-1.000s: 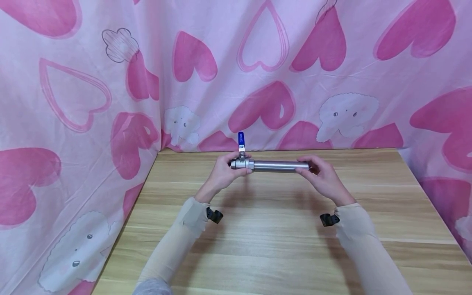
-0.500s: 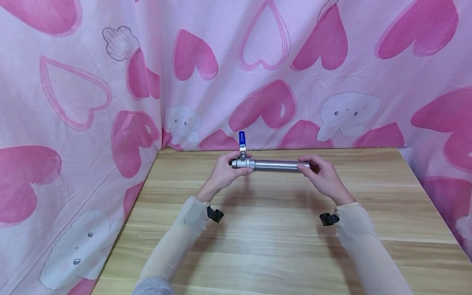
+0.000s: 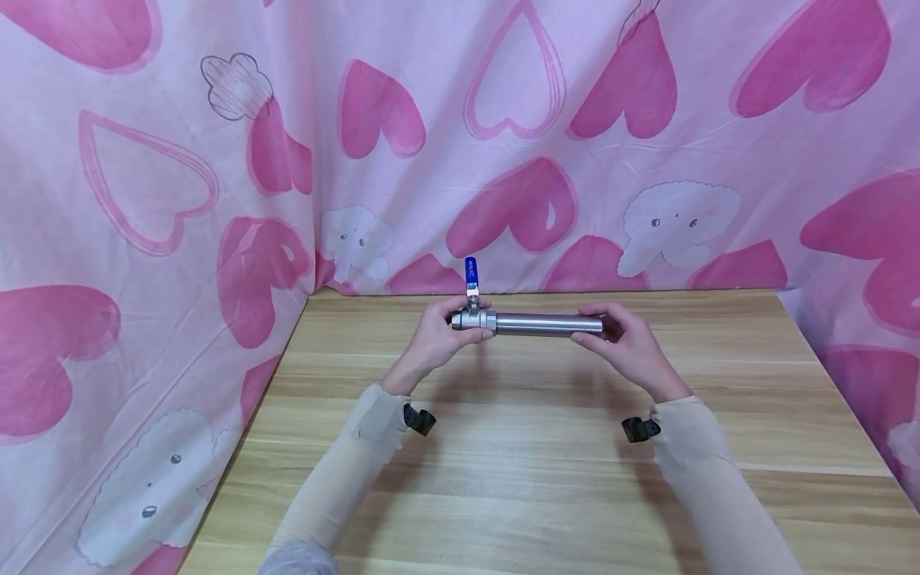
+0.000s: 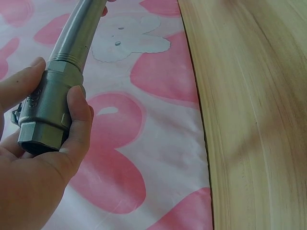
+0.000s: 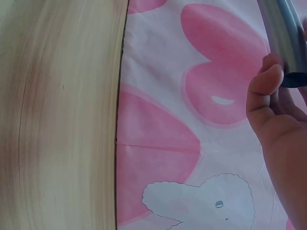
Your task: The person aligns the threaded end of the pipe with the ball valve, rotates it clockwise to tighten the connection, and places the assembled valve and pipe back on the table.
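Left hand (image 3: pixel 436 339) grips the valve (image 3: pixel 473 319), right hand (image 3: pixel 627 345) grips its pipe (image 3: pixel 549 323).

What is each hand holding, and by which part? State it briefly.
The left hand grips the grey metal valve body with the blue lever; the right hand pinches the free end of the shiny steel pipe screwed into it.

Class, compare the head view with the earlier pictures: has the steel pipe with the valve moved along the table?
No. The steel pipe stays level in both hands, its blue handle against the same heart on the curtain; only the right hand regrips slightly.
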The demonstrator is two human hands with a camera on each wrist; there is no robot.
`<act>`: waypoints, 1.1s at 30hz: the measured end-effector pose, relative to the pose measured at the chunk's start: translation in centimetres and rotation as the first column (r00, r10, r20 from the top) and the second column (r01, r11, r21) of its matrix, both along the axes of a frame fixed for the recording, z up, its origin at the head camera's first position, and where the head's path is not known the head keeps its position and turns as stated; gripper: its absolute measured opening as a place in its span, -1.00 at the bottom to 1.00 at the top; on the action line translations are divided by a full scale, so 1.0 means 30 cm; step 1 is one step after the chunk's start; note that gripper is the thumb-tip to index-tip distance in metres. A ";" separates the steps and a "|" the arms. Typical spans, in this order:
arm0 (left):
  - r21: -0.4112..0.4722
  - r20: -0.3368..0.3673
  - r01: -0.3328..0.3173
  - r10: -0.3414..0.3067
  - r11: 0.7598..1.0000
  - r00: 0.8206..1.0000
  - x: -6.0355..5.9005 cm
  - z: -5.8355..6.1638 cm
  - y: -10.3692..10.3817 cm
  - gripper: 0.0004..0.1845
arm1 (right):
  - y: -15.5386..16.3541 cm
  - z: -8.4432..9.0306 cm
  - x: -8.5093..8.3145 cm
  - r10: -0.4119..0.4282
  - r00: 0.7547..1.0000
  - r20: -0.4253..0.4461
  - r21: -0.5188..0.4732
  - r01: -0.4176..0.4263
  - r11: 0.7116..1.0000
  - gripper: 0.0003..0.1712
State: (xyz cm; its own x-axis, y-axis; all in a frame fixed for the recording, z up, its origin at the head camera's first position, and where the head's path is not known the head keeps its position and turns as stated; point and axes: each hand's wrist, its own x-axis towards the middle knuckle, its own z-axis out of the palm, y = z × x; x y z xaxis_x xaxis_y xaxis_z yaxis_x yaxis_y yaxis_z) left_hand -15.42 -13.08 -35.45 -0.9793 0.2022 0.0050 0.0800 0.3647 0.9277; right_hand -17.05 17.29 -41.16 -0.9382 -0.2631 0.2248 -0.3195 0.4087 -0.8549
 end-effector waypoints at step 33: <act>0.019 -0.014 -0.013 0.013 1.000 1.000 -0.059 -0.114 -0.028 -0.53 | -0.010 0.001 0.004 0.019 0.991 -0.135 0.020 -0.017 1.000 -0.54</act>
